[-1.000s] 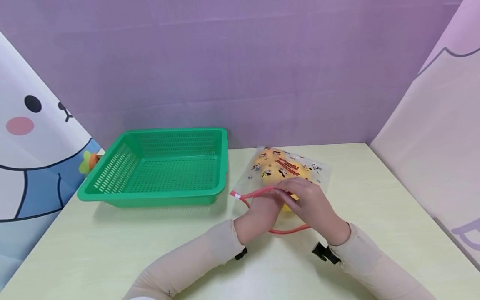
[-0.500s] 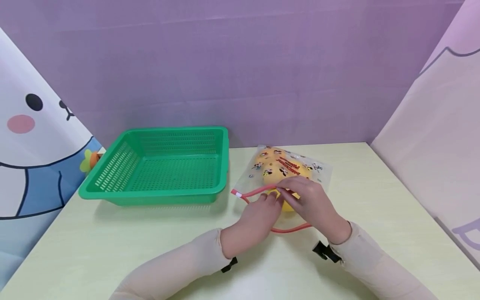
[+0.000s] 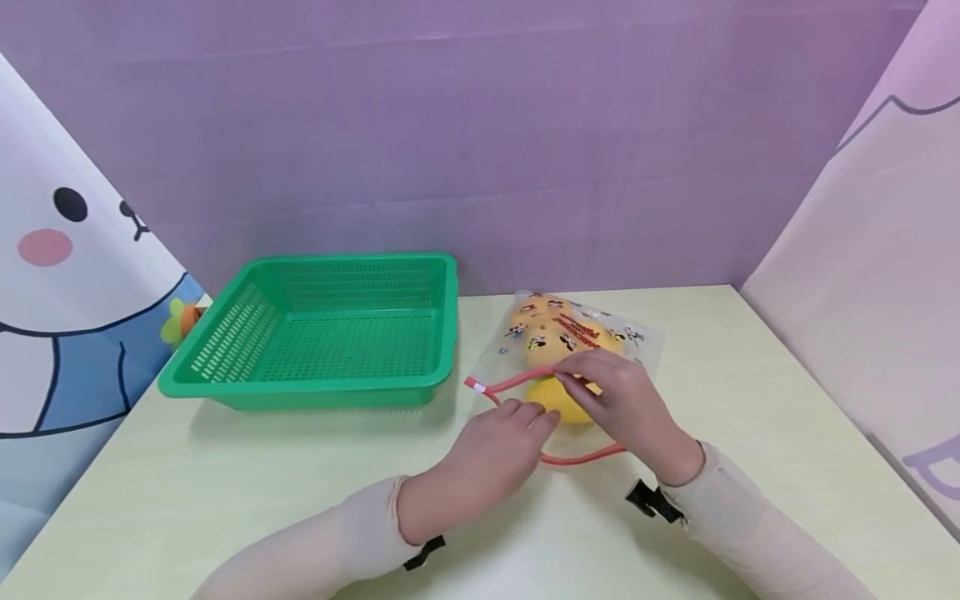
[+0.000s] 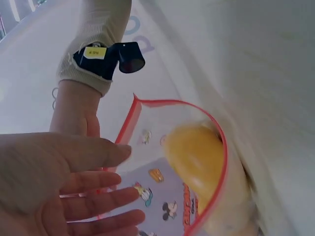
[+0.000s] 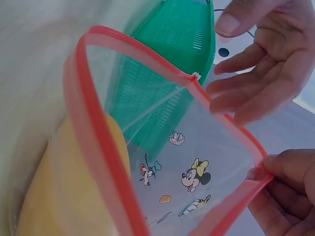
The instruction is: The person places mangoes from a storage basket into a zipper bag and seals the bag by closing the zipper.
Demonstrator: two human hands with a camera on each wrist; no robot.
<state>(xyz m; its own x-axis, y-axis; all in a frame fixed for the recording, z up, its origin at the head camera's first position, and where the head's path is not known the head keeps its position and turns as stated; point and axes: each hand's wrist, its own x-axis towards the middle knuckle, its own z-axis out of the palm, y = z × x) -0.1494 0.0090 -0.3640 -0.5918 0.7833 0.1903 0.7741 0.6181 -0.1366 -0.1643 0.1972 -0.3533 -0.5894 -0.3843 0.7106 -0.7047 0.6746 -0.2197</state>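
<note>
A clear zip bag with cartoon prints and a red zip edge lies on the table, its mouth held apart. Several smooth, rounded yellow fruit-like things are inside; one yellow piece shows through the mouth. My right hand pinches the upper red edge between thumb and fingers. In front of the mouth is my left hand; the left wrist view shows its fingers extended and holding nothing. The right wrist view has this left hand beside the bag's rim, apart from the yellow piece.
A green perforated basket stands to the left of the bag on the pale table. Behind it, at the left, an orange and green thing is partly visible. A purple cloth hangs at the back.
My left hand has drawn back out of the bag's mouth, toward me and to the left, uncovering the yellow piece. The right hand keeps its pinch on the red edge.
</note>
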